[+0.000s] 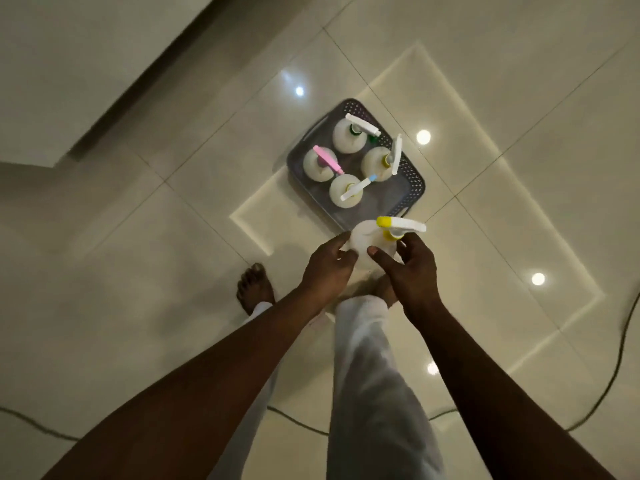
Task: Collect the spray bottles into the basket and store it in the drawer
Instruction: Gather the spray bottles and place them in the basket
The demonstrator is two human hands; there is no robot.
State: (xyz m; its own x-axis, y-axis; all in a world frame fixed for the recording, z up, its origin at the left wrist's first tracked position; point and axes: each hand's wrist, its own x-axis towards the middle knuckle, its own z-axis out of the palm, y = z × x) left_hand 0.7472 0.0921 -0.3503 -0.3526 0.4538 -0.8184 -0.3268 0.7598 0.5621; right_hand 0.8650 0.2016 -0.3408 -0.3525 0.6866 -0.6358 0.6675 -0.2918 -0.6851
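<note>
Bottles: four stand upright in the basket (412, 188), a dark perforated one on the pale tiled floor (138, 237), at 12 o'clock from the hands. Green-necked bottle (348, 135) at the far end; pink-headed bottle (320, 164) to its 7 o'clock; grey-necked bottle (377, 162) at the basket's 3 o'clock side; blue-tipped bottle (344, 190) nearest the hands. Near right part of basket bare.

Fifth bottle (363, 237), white with yellow nozzle and white trigger head, held in the air just short of the basket's near edge, partly overlapping it from this view. Left hand (329, 268) wraps the body from 9 o'clock, fingers curled on it. Right hand (408, 268) grips from 3 o'clock, thumb across the front, fingers under the trigger head.

Bare foot (254, 285) at 8 o'clock of the hands; white trouser leg (367, 358) below. Dark cable (620, 358) trails over the floor at right.
</note>
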